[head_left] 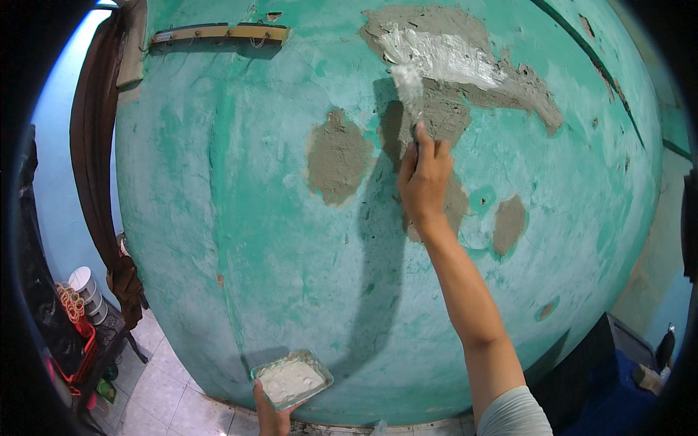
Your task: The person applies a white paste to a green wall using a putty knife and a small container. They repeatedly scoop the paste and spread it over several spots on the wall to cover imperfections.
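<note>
My right hand (424,182) pinches a scraper (409,91) at the white patch (454,62), lower left; my left hand (271,414) clasps a paste tub (327,381) well below it.

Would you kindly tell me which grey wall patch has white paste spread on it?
The topmost, broadest patch, by the putty knife in the right hand; the separate patches lower down are plain grey.

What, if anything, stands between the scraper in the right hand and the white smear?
Nothing visible does. In view, the scraper in the right hand adjoins the lower left of the white smear; whether they touch is unclear. The hook rack hangs off to the left.
</note>
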Tool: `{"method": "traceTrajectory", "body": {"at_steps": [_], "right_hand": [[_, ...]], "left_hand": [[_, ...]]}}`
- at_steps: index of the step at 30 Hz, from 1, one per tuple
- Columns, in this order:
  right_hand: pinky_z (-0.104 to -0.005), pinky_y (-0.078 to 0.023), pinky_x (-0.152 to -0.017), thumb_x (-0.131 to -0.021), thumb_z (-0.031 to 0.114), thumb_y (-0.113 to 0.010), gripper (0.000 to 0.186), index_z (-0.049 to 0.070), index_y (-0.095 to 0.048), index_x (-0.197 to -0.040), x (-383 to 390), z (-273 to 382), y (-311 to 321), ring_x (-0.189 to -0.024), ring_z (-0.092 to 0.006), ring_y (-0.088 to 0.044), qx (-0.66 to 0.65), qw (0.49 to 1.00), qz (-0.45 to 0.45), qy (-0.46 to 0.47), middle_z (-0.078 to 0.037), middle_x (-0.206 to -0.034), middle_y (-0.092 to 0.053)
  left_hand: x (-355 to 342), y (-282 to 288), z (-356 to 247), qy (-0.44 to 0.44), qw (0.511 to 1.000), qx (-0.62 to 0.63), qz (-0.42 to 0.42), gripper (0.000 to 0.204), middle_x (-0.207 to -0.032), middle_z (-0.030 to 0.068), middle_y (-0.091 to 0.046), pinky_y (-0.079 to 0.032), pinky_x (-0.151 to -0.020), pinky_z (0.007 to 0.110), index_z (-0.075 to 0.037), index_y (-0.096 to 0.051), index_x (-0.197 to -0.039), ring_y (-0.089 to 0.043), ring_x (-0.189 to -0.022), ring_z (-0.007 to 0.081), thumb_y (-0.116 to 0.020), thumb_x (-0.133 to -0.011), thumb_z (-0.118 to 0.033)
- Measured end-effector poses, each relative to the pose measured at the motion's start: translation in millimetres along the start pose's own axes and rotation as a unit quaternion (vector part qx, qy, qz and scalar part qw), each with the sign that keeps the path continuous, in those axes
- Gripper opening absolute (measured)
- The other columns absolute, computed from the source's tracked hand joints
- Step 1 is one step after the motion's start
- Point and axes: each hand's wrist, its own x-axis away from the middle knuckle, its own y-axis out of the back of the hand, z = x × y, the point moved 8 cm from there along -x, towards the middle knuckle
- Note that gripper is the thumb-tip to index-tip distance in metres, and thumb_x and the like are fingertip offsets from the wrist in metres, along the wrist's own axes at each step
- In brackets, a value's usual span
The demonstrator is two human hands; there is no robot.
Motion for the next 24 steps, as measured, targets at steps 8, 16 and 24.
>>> {"method": "traceTrajectory", "body": {"at_steps": [8,16,24], "right_hand": [[-0.0482,-0.040,-0.084,-0.095,0.010,-0.065,0.043,0.003,-0.059,-0.137,-41,-20,-21,-0.093,-0.0352,-0.055,0.094,0.995,-0.042,0.000,-0.015,-0.099,-0.054],[-0.0451,-0.038,-0.085,-0.095,0.009,-0.066,0.041,0.006,-0.059,-0.136,-3,10,-16,-0.089,-0.0307,-0.055,0.066,0.997,-0.023,-0.025,-0.013,-0.097,-0.056],[-0.0428,-0.039,-0.087,-0.093,0.009,-0.068,0.040,0.009,-0.066,-0.133,-43,-28,-5,-0.090,-0.0268,-0.059,0.137,0.990,-0.004,0.035,-0.008,-0.093,-0.058]], "left_hand": [[-2,-3,-2,-0.001,1.000,0.019,-0.004,0.046,-0.127,0.0214,-0.071,-0.064,-0.093,0.043,0.009,-0.058,-0.137,-0.074,-0.108,0.0314,-0.038,-0.108,-0.021],[-1,-3,-1,0.032,0.998,0.040,-0.023,0.048,-0.130,0.0211,-0.069,-0.063,-0.093,0.044,0.008,-0.055,-0.140,-0.073,-0.108,0.0320,-0.037,-0.110,-0.025],[6,-9,-10,0.039,0.996,0.058,-0.063,0.048,-0.123,0.0200,-0.072,-0.064,-0.090,0.042,0.008,-0.060,-0.135,-0.074,-0.107,0.0299,-0.038,-0.110,-0.027]]}}
